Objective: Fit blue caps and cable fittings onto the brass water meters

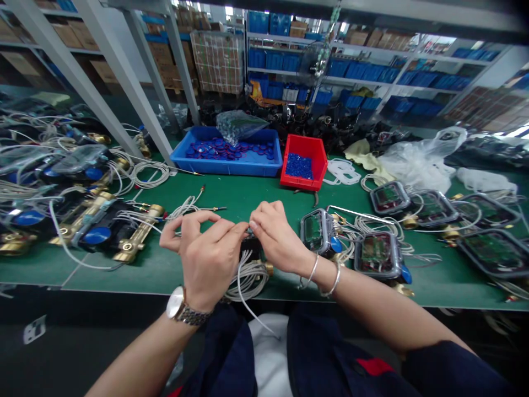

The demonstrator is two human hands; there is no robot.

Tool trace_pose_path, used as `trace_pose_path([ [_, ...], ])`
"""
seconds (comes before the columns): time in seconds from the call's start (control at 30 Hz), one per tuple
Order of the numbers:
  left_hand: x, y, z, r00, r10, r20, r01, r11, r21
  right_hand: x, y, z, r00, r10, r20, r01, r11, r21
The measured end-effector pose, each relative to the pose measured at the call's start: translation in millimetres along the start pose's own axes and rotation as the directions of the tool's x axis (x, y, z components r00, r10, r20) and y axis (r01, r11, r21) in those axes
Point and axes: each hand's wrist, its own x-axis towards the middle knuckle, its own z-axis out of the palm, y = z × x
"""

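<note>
My left hand (212,253) and my right hand (278,237) meet at the fingertips, both pinched closed. Whatever lies between the fingers is hidden or too small to name. Just beneath them sits a dark device (251,249), mostly covered by my hands. A coil of grey cable (250,281) lies against its near side, and one loose end hangs over the table edge towards my lap. To the right of my right hand stands a meter with a clear cover (317,231) and a green circuit board inside. A thin cable end (215,209) lies beyond my left hand.
Brass-fitted meters with blue caps (97,234) crowd the left side. A blue tray (231,165) of blue discs and a red bin (303,179) of small blue parts stand behind. More clear-covered meters (378,255) and plastic bags (425,160) fill the right.
</note>
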Motion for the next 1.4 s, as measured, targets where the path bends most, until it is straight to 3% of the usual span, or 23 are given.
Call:
trace_pose_path([
  [0.17,1,-1,1.8,0.997,-0.007,0.07,0.009,0.999,-0.032,0,5,3,0.992,-0.104,-0.077,0.096,0.991,-0.097],
  [0.3,1,-2,4.1,0.999,-0.002,0.04,0.003,1.0,-0.019,1,8,7,1.0,-0.014,0.002,0.014,1.0,0.025],
  [0.43,0,-4,5.7,0.996,0.003,0.084,0.0,0.999,-0.033,1,9,9,0.994,-0.098,-0.044,0.096,0.994,-0.046],
  [0.57,-1,-5,7.3,0.999,-0.014,0.043,0.014,1.0,-0.008,1,10,11,0.999,-0.011,0.052,0.007,0.998,0.062],
  [0.7,-1,-6,9.0,0.988,-0.032,0.148,0.042,0.997,-0.068,2,12,11,0.991,-0.132,-0.012,0.131,0.989,-0.063],
  [0.83,-1,-9,10.6,0.991,-0.04,0.128,0.047,0.998,-0.048,3,12,12,0.995,-0.013,0.103,0.011,1.0,0.021],
  [1.0,-1,-12,11.7,0.971,-0.044,0.236,0.075,0.99,-0.122,2,12,16,0.987,-0.158,0.015,0.159,0.983,-0.094],
  [1.17,-2,-13,12.5,0.977,-0.033,0.212,0.054,0.994,-0.092,2,13,20,0.992,-0.007,0.125,0.004,1.0,0.024],
  [1.33,1,-22,14.5,0.959,-0.044,0.279,0.086,0.986,-0.139,4,22,14,0.957,-0.275,0.093,0.287,0.947,-0.146],
  [1.4,2,-21,15.7,0.953,-0.064,0.297,0.115,0.981,-0.157,4,21,17,0.951,-0.291,0.104,0.305,0.938,-0.164],
])
